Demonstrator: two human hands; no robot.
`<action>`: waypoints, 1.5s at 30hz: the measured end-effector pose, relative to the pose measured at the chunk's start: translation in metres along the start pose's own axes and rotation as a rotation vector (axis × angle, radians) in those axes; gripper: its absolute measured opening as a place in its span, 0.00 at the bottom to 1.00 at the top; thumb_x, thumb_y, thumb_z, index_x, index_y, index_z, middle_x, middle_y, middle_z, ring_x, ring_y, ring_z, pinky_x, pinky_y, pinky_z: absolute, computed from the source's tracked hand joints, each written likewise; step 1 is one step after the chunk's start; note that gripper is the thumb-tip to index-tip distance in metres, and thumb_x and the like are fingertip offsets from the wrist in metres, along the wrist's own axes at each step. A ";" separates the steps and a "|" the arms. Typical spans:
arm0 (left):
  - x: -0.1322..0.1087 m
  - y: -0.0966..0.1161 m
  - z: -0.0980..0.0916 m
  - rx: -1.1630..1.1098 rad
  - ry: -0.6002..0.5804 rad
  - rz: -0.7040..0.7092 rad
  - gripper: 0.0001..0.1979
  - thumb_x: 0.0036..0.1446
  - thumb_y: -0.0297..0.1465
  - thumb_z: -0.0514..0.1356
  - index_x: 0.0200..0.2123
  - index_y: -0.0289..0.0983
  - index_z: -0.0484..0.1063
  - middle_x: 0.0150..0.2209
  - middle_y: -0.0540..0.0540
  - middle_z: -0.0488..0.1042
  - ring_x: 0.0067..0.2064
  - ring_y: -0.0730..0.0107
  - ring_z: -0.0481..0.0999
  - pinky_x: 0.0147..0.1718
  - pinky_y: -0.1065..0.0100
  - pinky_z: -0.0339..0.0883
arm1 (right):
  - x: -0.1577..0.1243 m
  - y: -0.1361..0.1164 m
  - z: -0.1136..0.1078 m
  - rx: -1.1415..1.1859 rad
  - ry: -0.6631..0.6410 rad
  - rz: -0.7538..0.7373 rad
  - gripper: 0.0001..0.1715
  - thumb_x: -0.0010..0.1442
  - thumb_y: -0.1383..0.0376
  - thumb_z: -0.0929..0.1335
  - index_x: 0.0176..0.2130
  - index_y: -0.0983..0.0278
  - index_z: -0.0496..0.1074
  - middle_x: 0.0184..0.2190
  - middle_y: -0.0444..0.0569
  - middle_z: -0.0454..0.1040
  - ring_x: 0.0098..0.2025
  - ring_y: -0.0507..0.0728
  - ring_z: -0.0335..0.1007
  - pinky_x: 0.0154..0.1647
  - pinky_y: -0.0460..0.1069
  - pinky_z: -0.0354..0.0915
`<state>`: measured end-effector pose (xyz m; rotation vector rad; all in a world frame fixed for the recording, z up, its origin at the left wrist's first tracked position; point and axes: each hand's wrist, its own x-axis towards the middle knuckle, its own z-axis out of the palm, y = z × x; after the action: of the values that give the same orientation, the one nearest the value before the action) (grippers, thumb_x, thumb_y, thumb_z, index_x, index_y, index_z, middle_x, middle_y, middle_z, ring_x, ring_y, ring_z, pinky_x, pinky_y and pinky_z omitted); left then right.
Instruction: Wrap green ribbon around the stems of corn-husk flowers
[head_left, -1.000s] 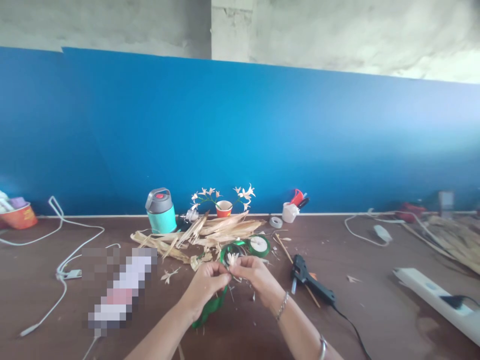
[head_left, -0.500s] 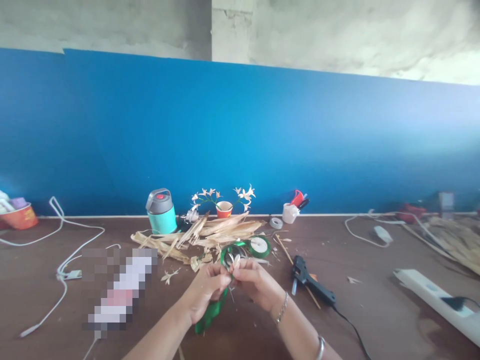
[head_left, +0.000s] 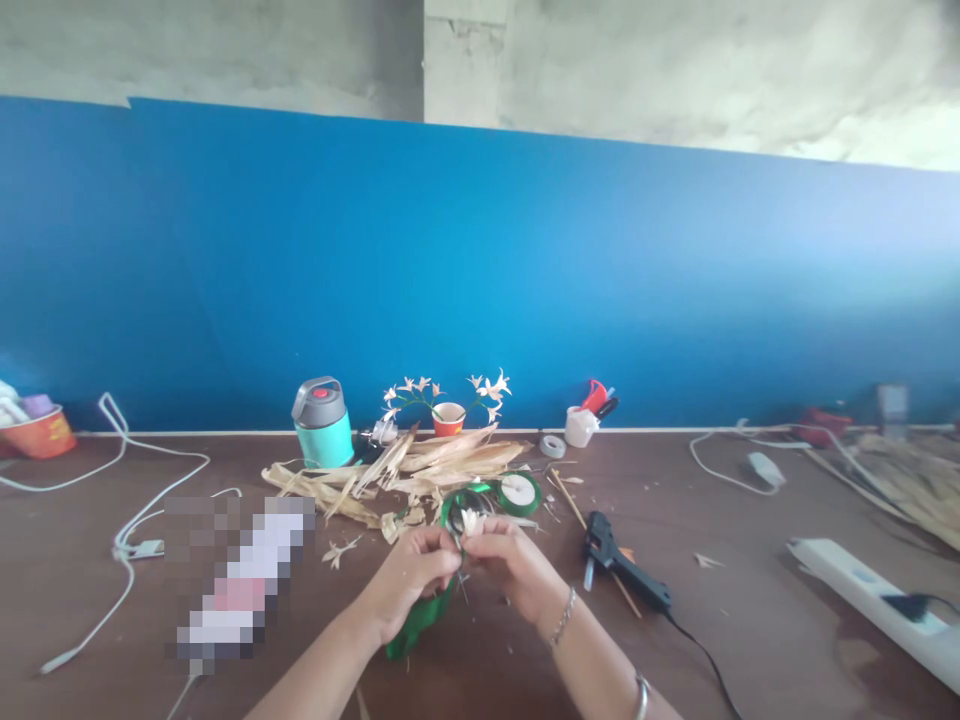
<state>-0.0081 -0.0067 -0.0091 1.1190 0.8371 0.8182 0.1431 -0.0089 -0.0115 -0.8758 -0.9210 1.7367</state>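
Right fingers (head_left: 486, 545) pinching pale flower (head_left: 470, 521), illegible yellow markings (head_left: 58, 431) on orange tub (head_left: 24, 440)

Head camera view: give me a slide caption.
Left hand and right hand close together at a pale flower, dry husks behind, black glue gun to the right.

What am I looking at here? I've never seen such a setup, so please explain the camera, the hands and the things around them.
No machine here: these are a person's bare left hand and right hand, seen by one camera worn on the head. The right fingers pinch a small pale flower; the left fingers close beside it, on something too small to tell. Green ribbon shows below. On the brown table lie dried husks, a green-rimmed spool and a glue gun. Farther back stand a turquoise flask and an orange cup.
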 end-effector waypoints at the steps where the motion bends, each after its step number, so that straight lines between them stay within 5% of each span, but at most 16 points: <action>1: 0.000 -0.001 -0.001 -0.037 -0.039 -0.024 0.09 0.39 0.30 0.59 0.16 0.35 0.60 0.13 0.56 0.61 0.15 0.84 0.49 0.16 0.75 0.36 | 0.000 0.000 0.001 0.013 -0.024 -0.001 0.09 0.36 0.68 0.73 0.17 0.68 0.69 0.16 0.41 0.66 0.21 0.48 0.58 0.25 0.45 0.52; 6: 0.001 -0.003 -0.005 -0.046 -0.081 -0.078 0.09 0.39 0.30 0.61 0.18 0.35 0.61 0.14 0.54 0.65 0.14 0.84 0.50 0.15 0.75 0.35 | -0.001 0.001 -0.001 0.002 -0.094 -0.012 0.11 0.40 0.64 0.74 0.19 0.68 0.70 0.17 0.42 0.66 0.21 0.48 0.59 0.27 0.46 0.53; 22: -0.001 0.004 0.001 0.066 0.090 0.037 0.10 0.41 0.33 0.61 0.18 0.34 0.64 0.14 0.54 0.63 0.17 0.82 0.52 0.18 0.74 0.40 | -0.001 -0.004 0.000 -0.206 0.092 -0.048 0.16 0.40 0.61 0.74 0.17 0.66 0.65 0.14 0.39 0.60 0.18 0.46 0.48 0.21 0.45 0.44; 28: 0.001 -0.001 -0.003 0.048 0.054 0.045 0.08 0.41 0.31 0.61 0.18 0.34 0.65 0.13 0.55 0.62 0.16 0.83 0.51 0.18 0.74 0.39 | -0.002 -0.002 -0.001 -0.159 0.068 -0.039 0.15 0.40 0.62 0.74 0.18 0.67 0.67 0.14 0.39 0.61 0.18 0.46 0.50 0.22 0.45 0.45; 34: -0.001 0.001 0.000 -0.137 -0.006 -0.012 0.10 0.38 0.30 0.62 0.17 0.35 0.61 0.13 0.57 0.58 0.16 0.84 0.48 0.17 0.74 0.34 | -0.004 -0.005 0.000 -0.009 -0.114 -0.027 0.15 0.39 0.61 0.75 0.28 0.67 0.76 0.24 0.46 0.72 0.26 0.50 0.63 0.32 0.46 0.56; 45: 0.001 0.000 -0.002 -0.076 -0.003 -0.091 0.10 0.37 0.31 0.63 0.18 0.35 0.62 0.13 0.56 0.60 0.15 0.85 0.46 0.16 0.74 0.33 | -0.002 0.000 -0.004 -0.109 0.003 -0.073 0.12 0.37 0.61 0.76 0.21 0.67 0.76 0.20 0.45 0.72 0.24 0.49 0.60 0.28 0.45 0.55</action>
<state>-0.0093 -0.0045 -0.0102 1.0075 0.8415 0.7667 0.1471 -0.0099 -0.0129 -0.9035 -1.0412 1.6348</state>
